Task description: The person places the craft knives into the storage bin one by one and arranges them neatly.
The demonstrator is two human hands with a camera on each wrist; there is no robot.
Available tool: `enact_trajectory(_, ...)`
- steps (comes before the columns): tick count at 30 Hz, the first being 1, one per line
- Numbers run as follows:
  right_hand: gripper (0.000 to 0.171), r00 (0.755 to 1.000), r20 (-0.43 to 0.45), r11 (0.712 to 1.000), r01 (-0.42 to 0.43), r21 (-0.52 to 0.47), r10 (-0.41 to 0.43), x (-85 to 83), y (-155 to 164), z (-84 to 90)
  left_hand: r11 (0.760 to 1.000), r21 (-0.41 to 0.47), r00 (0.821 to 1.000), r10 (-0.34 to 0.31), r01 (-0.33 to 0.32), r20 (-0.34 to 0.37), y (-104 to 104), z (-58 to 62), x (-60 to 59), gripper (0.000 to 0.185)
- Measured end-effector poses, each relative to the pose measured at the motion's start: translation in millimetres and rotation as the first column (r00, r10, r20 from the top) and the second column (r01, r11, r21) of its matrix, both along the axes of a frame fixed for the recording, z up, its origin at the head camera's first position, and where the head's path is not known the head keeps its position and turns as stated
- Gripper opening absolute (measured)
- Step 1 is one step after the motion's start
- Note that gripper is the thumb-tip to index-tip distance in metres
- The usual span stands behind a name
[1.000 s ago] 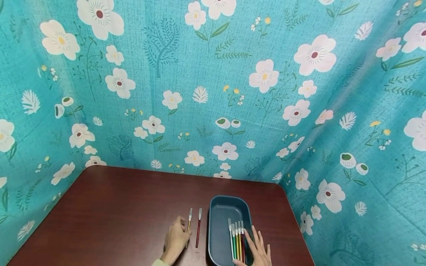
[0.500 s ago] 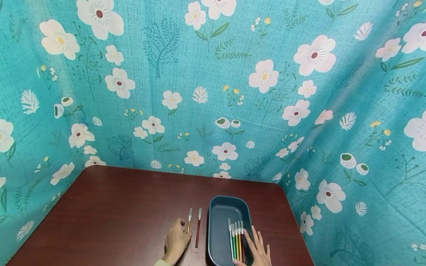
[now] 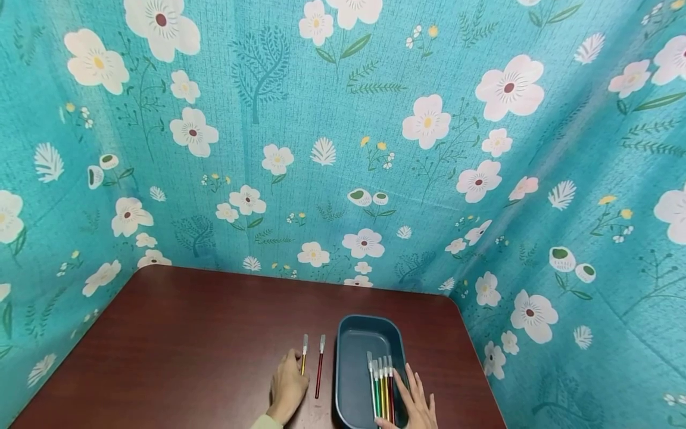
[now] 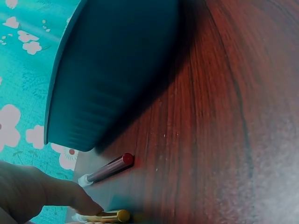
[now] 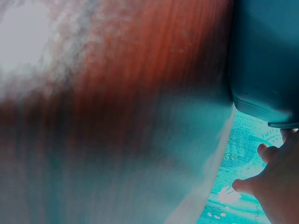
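Observation:
My left hand [image 3: 288, 384] pinches a slim gold pen with a clear cap [image 3: 303, 362] lying on the table; in the left wrist view the thumb presses near the rounded end of that gold pen [image 4: 112, 216]. Just to its right lies a red pen with a clear cap [image 3: 320, 366], parallel and untouched. Further right stands a dark blue-grey tray [image 3: 343, 342], with several pens [image 3: 382, 387] in silver, green, gold and red side by side along its right part. My right hand [image 3: 417, 408] rests with spread, straight fingers over the tray's right rim, fingertips beside the pens.
The dark red-brown wooden table [image 3: 187, 345] extends left and behind the tray. A turquoise floral curtain [image 3: 321, 196] hangs along the table's back and both sides. In the right wrist view the tray's outer wall [image 5: 266, 60] stands near the table edge.
My left hand has shifted slightly right, and the gold pen's capped end has moved a little to the left. The right hand and tray stay put.

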State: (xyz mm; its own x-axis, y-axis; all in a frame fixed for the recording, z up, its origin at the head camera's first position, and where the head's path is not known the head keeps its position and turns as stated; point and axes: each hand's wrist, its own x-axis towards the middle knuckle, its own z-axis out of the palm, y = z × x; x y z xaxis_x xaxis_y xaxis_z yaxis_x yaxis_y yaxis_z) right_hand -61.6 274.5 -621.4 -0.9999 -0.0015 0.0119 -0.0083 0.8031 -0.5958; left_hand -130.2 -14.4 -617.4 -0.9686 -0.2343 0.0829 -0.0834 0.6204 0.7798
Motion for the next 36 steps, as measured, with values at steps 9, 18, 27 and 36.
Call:
enact_trajectory(9, 0.093, 0.999, 0.037, 1.000, -0.013, -0.022, 0.014, -2.5, 0.2, 1.7, 1.000, -0.021, 0.999, -0.008, 0.009, 0.036, 1.2, 2.6, -4.1, 0.039)
enact_trajectory(18, 0.094, 1.000, 0.019, 1.000, -0.003, -0.009, 0.004, -2.0, 0.4, -0.3, 1.000, 0.023, 1.000, -0.009, 0.009, 0.022, -1.5, 4.5, -4.8, 0.039)
enact_trajectory(27, 0.091, 1.000, -0.008, 1.000, -0.009, -0.003, 0.009, 0.7, 0.0, -2.0, 0.994, 0.108, 0.999, -0.030, 0.029, 0.010, 2.4, 8.3, -2.4, 0.039)
enact_trajectory(36, 0.092, 1.000, -0.014, 1.000, -0.001, 0.013, 0.001, 0.8, 0.9, -3.1, 0.974, 0.201, 0.995, -0.104, 0.104, -0.009, 11.7, 31.6, -5.8, 0.039)
